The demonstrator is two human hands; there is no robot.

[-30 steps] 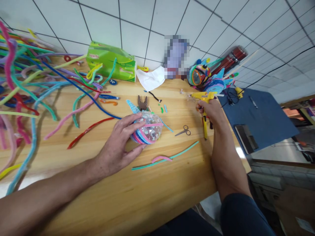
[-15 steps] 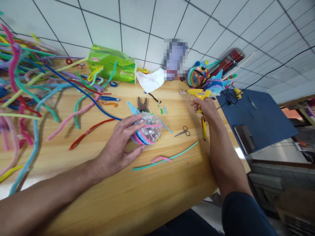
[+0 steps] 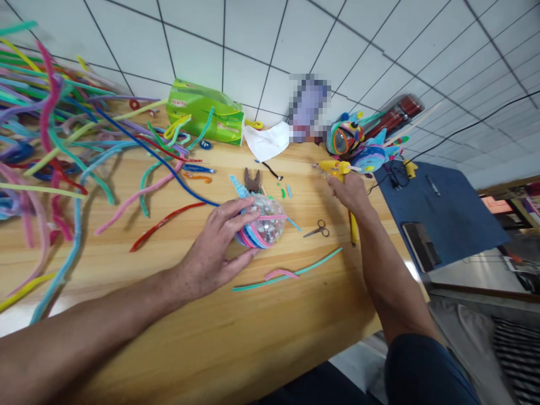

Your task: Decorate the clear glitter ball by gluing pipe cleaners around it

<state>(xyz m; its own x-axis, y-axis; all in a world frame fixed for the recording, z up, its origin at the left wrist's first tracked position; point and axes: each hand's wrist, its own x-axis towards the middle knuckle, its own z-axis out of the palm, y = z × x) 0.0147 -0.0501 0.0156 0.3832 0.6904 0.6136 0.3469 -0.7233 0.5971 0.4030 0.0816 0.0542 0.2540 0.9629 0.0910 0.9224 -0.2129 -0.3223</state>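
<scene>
My left hand (image 3: 213, 247) is closed round a clear rounded craft piece (image 3: 270, 228), its fingers on top and its thumb along the near side. Pink, blue and purple pipe cleaners are wound round the piece, and a light blue fuzzy point (image 3: 239, 185) sticks out at its far left. In my right hand (image 3: 352, 193) is a yellow glue gun (image 3: 334, 166), its nozzle pointing left and its handle mostly covered by the fingers. Small scissors (image 3: 318, 229) lie between the hands. A green pipe cleaner (image 3: 312, 269) and a short pink one (image 3: 280, 274) lie nearer me.
Loose pipe cleaners (image 3: 54, 140) heap up on the left. A green tissue pack (image 3: 206, 112), finished-looking craft figures (image 3: 369, 152) and a red flask (image 3: 400, 112) stand along the tiled wall. A black cord (image 3: 464, 121) runs right, above a blue mat (image 3: 455, 202).
The view has shifted, so things sit slightly further right. My right hand has wrapped further round the glue gun's handle. My left hand keeps its hold on the craft piece.
</scene>
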